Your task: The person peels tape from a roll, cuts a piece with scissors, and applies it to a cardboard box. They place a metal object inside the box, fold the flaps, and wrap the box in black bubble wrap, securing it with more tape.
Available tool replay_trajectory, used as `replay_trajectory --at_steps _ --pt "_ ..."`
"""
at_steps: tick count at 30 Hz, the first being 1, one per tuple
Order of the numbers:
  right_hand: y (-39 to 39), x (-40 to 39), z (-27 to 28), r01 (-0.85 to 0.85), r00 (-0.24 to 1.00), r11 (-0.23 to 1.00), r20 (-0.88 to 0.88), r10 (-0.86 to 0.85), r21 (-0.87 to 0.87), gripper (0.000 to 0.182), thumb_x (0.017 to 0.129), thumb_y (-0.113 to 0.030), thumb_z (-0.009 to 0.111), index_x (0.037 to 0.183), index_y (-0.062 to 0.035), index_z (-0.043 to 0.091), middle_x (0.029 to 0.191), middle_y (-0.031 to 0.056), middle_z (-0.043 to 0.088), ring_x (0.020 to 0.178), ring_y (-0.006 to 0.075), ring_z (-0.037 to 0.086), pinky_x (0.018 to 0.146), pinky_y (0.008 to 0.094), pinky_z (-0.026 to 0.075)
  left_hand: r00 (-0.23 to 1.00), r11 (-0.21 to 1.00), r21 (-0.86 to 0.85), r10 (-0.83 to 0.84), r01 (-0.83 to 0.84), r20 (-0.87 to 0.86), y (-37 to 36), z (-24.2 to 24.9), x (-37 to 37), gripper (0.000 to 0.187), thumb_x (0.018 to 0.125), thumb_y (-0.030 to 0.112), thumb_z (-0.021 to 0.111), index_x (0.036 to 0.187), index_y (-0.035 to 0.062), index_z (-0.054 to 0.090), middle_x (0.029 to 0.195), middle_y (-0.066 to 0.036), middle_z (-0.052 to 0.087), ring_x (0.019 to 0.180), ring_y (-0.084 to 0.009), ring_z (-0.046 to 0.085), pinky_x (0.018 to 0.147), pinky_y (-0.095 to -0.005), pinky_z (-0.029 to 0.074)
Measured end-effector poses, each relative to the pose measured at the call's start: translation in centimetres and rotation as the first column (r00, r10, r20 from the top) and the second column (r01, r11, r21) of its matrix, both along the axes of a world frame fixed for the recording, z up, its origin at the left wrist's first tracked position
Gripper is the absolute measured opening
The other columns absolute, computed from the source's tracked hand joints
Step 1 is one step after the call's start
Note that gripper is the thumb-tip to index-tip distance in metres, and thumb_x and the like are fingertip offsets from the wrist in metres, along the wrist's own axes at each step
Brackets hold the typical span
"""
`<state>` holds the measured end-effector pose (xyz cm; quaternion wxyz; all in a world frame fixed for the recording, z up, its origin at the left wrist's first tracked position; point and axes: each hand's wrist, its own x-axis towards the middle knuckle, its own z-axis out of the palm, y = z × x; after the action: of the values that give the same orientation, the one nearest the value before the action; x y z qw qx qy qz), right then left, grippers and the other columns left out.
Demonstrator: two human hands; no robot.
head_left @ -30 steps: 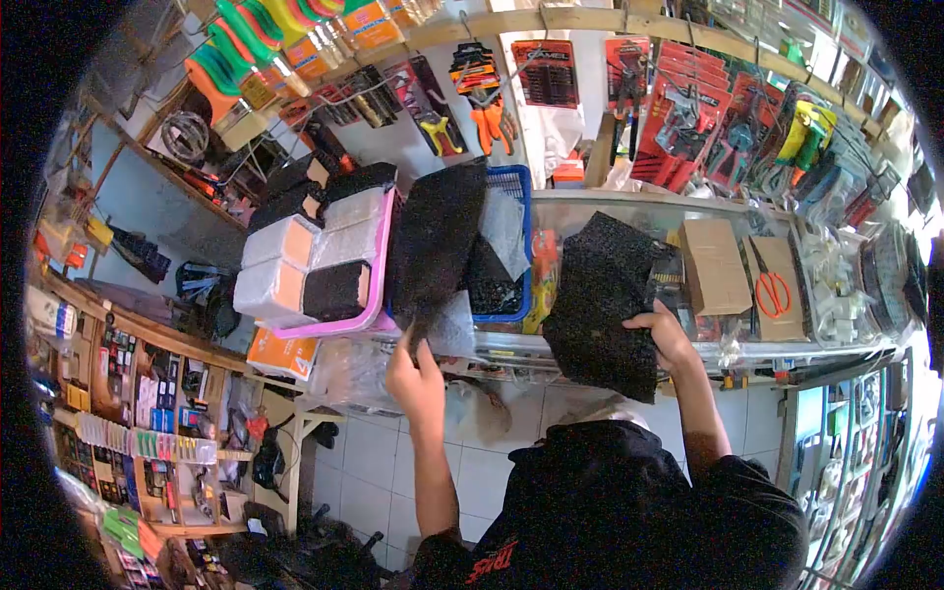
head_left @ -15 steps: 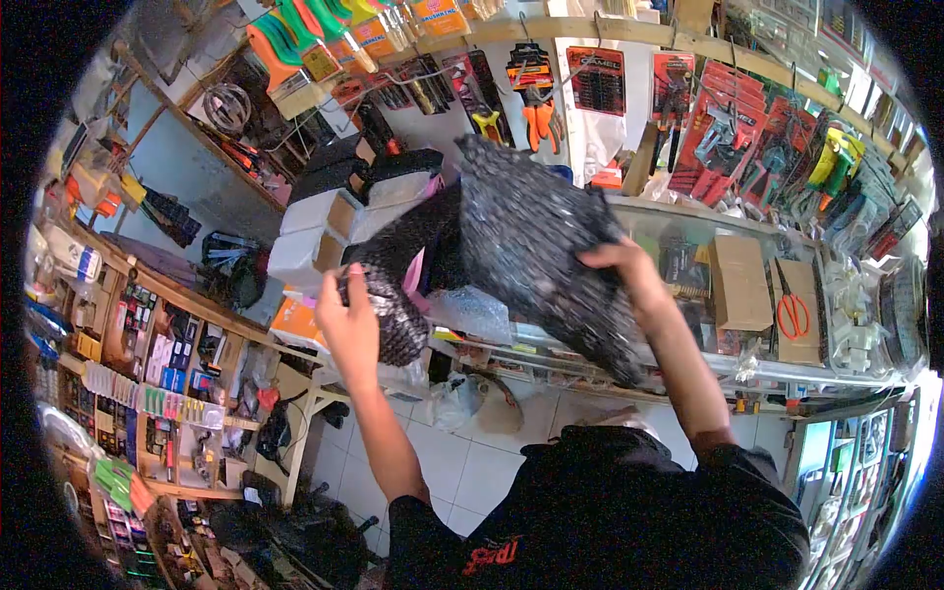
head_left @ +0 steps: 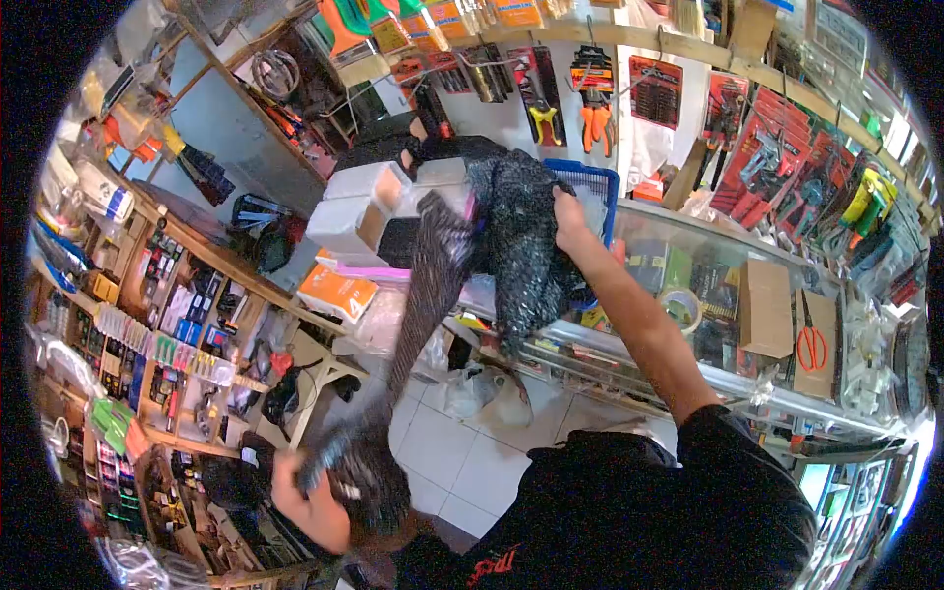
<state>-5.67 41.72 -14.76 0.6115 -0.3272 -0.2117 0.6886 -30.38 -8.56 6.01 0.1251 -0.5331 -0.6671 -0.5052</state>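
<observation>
Black bubble wrap point(head_left: 526, 246) hangs over the front of the glass counter, its upper right edge gripped by my right hand point(head_left: 575, 218). A long twisted strip of the same dark wrap point(head_left: 428, 295) stretches down and to the left, toward my left hand point(head_left: 313, 506). That hand is blurred, with its fingers curled round the strip's lower end. White boxes point(head_left: 346, 224) stand left of the wrap, and an orange-and-white box point(head_left: 337, 292) lies below them. Behind my right hand is a blue basket point(head_left: 612, 197).
Red-handled scissors point(head_left: 811, 346), cardboard point(head_left: 765, 310) and a tape roll point(head_left: 680, 309) are at the glass counter point(head_left: 733, 382). Packaged tools point(head_left: 595, 98) hang above. Shelves of small goods point(head_left: 177, 334) line the left. A plastic bag point(head_left: 472, 393) rests on the tiled floor.
My left hand has moved down and left, drawing out part of the wrap. My right hand has moved up and left. The blue basket and tape roll are now more visible as the view shifts.
</observation>
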Motion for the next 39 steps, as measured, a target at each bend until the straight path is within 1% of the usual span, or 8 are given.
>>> replay_trajectory --at_steps 5,10,17,22,25,28,31,39 --pt "1.0 1.2 -0.4 -0.255 0.966 0.967 -0.045 0.255 0.018 0.032 0.101 -0.029 0.060 0.120 -0.0031 0.068 0.120 0.0103 0.071 0.104 0.0318 0.069 0.091 0.0440 0.055 0.101 -0.228 -0.743 -0.924 0.629 0.369 -4.7 -1.0 -14.5 0.060 0.074 0.049 0.087 0.108 0.0019 0.071 0.103 -0.016 0.073 0.089 -0.0334 0.071 0.076 -0.0445 0.057" --pt "-4.4 4.4 6.0 -0.428 0.833 0.871 0.269 0.483 -0.241 0.055 0.095 -0.060 0.063 0.105 -0.0061 0.073 0.106 0.0081 0.077 0.095 0.0196 0.074 0.085 0.0403 0.059 0.144 -0.033 -0.526 -0.946 0.850 0.291 -2.2 -0.9 -6.2 0.055 0.079 0.050 0.084 0.110 0.0050 0.073 0.099 -0.014 0.076 0.082 -0.0301 0.075 0.066 -0.0382 0.059" --pt "-7.4 6.8 9.6 -0.223 -0.301 0.974 0.953 -0.024 -0.046 0.081 0.095 -0.074 0.050 0.103 0.0033 0.072 0.117 0.0245 0.072 0.103 0.0316 0.073 0.090 0.0486 0.057 0.134 -0.297 -0.774 -0.888 0.559 0.439 6.2 1.8 7.1 0.034 0.086 0.018 0.070 0.115 0.0023 0.065 0.087 -0.019 0.070 0.074 -0.0385 0.071 0.061 -0.0459 0.056" --pt "-17.0 10.9 10.2 -0.512 0.146 0.763 0.915 -0.375 0.395 0.085 0.095 -0.075 0.047 0.135 -0.0006 0.061 0.130 0.0221 0.067 0.122 0.0402 0.063 0.106 0.0517 0.048 0.164 -0.133 -0.754 -0.938 0.643 0.305 11.9 -3.1 15.2 0.029 0.088 0.021 0.071 0.112 0.0054 0.065 0.091 -0.021 0.072 0.075 -0.0429 0.070 0.066 -0.0513 0.056" --pt "-26.7 16.2 8.3 -0.785 0.604 0.369 0.482 0.635 0.498 0.125 0.081 -0.096 0.034 0.159 0.0014 0.030 0.159 0.0222 0.040 0.145 0.0339 0.042 0.120 0.0525 0.031 0.175 -0.156 -0.790 -0.932 0.593 0.316 15.8 -1.6 20.9 0.020 0.090 0.020 0.069 0.095 0.0013 0.065 0.085 -0.026 0.069 0.081 -0.0431 0.070 0.069 -0.0528 0.055" --pt "-32.8 24.3 -4.8 -0.779 0.560 0.543 0.737 0.378 0.313 0.147 0.066 -0.106 0.031 0.161 0.0053 0.018 0.166 0.0216 0.026 0.152 0.0327 0.027 0.125 0.0506 0.019 0.184 -0.034 -0.844 -0.971 0.535 0.156 20.8 -0.8 26.7 0.024 0.091 0.025 0.068 0.097 0.0016 0.071 0.091 -0.026 0.071 0.087 -0.0428 0.070 0.078 -0.0507 0.055" --pt "-38.4 26.2 -1.9 -0.682 0.702 0.666 0.526 0.481 0.301 0.112 0.083 -0.059 0.081 0.159 0.0017 0.027 0.163 0.0204 0.033 0.149 0.0306 0.031 0.122 0.0463 0.028 0.107 0.031 -0.812 -0.994 0.583 0.039 25.7 -1.1 32.5 0.028 0.092 0.025 0.068 0.100 -0.0011 0.072 0.090 -0.026 0.071 0.088 -0.0450 0.069 0.081 -0.0501 0.055" --pt "-43.9 31.4 -2.5 -0.347 0.892 0.934 0.340 0.299 0.088 0.034 0.106 -0.020 0.059 0.132 0.0002 0.063 0.124 0.0020 0.069 0.115 0.0109 0.059 0.102 0.0332 0.045 -0.053 0.073 -0.808 -0.990 0.585 -0.128 31.5 1.1 43.6 0.033 0.089 0.031 0.071 0.094 -0.0009 0.069 0.089 -0.023 0.069 0.088 -0.0386 0.069 0.080 -0.0476 0.053"
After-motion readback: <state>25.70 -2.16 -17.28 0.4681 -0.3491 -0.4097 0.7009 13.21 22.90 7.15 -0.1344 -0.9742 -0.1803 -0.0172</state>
